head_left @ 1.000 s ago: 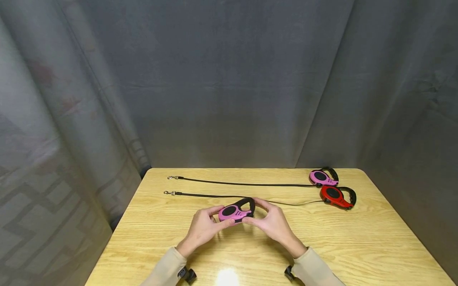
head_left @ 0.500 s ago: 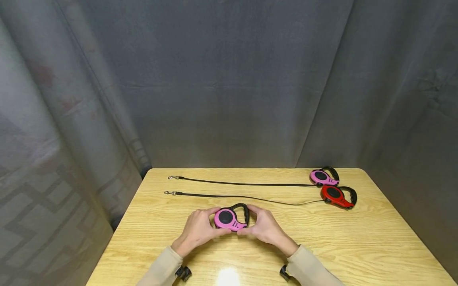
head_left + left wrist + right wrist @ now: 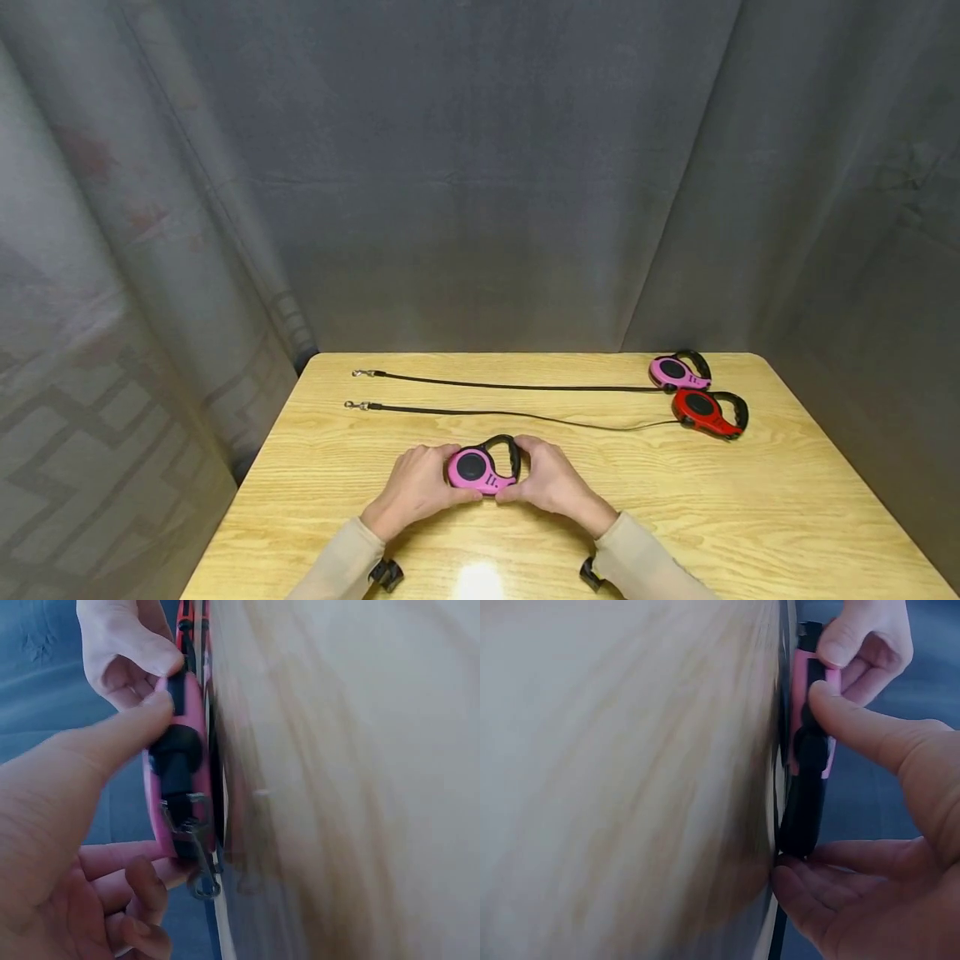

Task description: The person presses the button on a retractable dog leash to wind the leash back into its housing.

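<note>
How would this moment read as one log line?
left hand: grips nearest pink retractable leash | right hand: grips its handle end | red retractable leash: on table, extended

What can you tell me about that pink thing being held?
It's a pink and black leash, seemingly plastic: rounded pink casing with a black disc, black loop handle, metal clip at one end. It's held roughly level, handle toward the right. The left hand grips the casing end, the right hand the handle end; whether it touches the table is unclear.
</note>
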Demonstrator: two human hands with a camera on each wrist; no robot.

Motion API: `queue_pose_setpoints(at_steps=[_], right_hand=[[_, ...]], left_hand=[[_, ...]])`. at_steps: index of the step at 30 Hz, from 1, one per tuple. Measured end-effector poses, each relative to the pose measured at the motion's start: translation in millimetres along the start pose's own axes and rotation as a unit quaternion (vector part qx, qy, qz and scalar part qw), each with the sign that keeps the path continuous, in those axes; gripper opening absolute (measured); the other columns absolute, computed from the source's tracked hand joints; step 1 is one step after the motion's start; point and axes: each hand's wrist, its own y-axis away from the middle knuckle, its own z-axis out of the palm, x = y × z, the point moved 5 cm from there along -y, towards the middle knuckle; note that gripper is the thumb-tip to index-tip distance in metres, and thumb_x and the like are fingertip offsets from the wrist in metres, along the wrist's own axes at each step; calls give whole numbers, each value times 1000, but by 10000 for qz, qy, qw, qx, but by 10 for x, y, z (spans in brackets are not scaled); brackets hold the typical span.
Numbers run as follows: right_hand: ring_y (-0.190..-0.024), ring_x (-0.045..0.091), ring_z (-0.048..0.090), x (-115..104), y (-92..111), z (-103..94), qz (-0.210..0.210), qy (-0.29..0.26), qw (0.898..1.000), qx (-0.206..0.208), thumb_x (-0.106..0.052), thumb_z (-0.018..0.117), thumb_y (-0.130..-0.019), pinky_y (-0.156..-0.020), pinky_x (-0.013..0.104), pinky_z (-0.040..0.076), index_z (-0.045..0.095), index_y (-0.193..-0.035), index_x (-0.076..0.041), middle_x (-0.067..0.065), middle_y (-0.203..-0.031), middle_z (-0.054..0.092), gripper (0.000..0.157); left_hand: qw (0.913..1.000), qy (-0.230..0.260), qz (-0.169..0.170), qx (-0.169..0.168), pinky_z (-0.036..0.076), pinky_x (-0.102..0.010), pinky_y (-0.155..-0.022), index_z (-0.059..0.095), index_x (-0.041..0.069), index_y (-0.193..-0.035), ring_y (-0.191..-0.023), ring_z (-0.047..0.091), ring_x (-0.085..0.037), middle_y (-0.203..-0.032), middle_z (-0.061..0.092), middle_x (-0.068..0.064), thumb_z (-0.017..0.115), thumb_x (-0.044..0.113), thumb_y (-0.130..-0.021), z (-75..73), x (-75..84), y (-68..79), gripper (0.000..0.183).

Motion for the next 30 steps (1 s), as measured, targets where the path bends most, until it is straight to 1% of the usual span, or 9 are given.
queue_pose_setpoints(at_steps=[4, 6, 11, 17, 23, 28, 30], right_hand=[[-126, 40, 65, -17, 2, 4, -151, 197, 9997, 54, -29, 105, -63, -111, 59, 50, 66, -134, 4, 21, -136, 69, 88], [-128, 41, 63, -14, 3, 2, -159, 208, 9996, 69, -30, 105, -64, -112, 59, 49, 65, -135, 5, 22, -138, 67, 89], [-134, 44, 59, 13, 11, 0, -90, 166, 9998, 73, -31, 104, -64, -115, 61, 45, 63, -139, 6, 23, -144, 64, 93], [-137, 46, 57, 18, 7, -10, -103, 81, 9999, 108, -30, 104, -65, -116, 62, 44, 62, -140, 5, 24, -146, 62, 92], [-139, 47, 55, 19, 18, -30, -13, 19, 10000, 68, -28, 103, -68, -117, 64, 42, 59, -144, 5, 25, -149, 60, 94], [-140, 50, 54, 44, 34, -70, 120, 41, 9999, 41, -34, 99, -72, -117, 64, 42, 55, -149, 8, 28, -151, 58, 98], [-141, 49, 53, 59, 38, -93, 177, -5, 9998, 21, -37, 97, -75, -117, 63, 42, 53, -150, 8, 27, -151, 57, 98]], left_hand=[[10000, 19, 40, -32, 47, -22, -63, 74, 2, -129, -73, 68, -8, -97, 81, -6, 95, 63, -68, 22, 4, 12, 88], [10000, 37, -3, -49, 48, -23, -63, 73, 2, -130, -74, 69, -11, -99, 81, -8, 95, 62, -68, 29, 0, 17, 89], [9997, 70, -139, -211, 50, -25, -66, 71, 2, -134, -80, 71, -14, -105, 81, -10, 94, 61, -70, 42, -20, 32, 90], [9996, 74, -108, -267, 58, -36, -77, 70, 3, -136, -95, 76, -25, -116, 80, -13, 93, 60, -72, 18, -29, 32, 90], [9994, 50, -123, -323, 59, -40, -82, 68, 3, -139, -100, 76, -28, -121, 79, -15, 92, 59, -75, 12, -38, 42, 88], [9993, 121, -142, -311, 59, -51, -94, 65, 1, -143, -114, 74, -37, -133, 74, -19, 90, 58, -79, 1, -57, 49, 89], [9994, 132, -170, -278, 58, -54, -98, 64, 2, -144, -119, 72, -38, -136, 72, -19, 87, 58, -82, -10, -72, 50, 86]])
